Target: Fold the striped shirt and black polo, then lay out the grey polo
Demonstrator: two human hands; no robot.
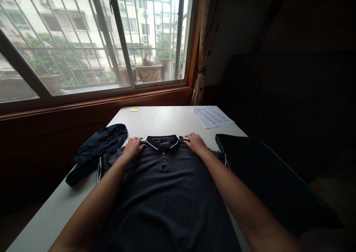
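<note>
A dark grey polo shirt (172, 185) lies front side up on the white table, its black collar with white trim at the far end and its lower part running toward me. My left hand (134, 147) grips the cloth at the shoulder left of the collar, fingers curled and thumb toward the neck. At the opposite shoulder, my right hand (196, 143) holds the fabric in the same way. Close to its fingertips is a small dark bit I cannot make out. Both sleeves are partly hidden by my forearms.
On the white table (164, 118), a crumpled dark garment (102, 144) lies at left and dark folded cloth (267, 177) hangs over the right edge. Printed papers (213, 117) and a yellow sticky note (134, 110) lie at the far end, below a barred window (111, 40).
</note>
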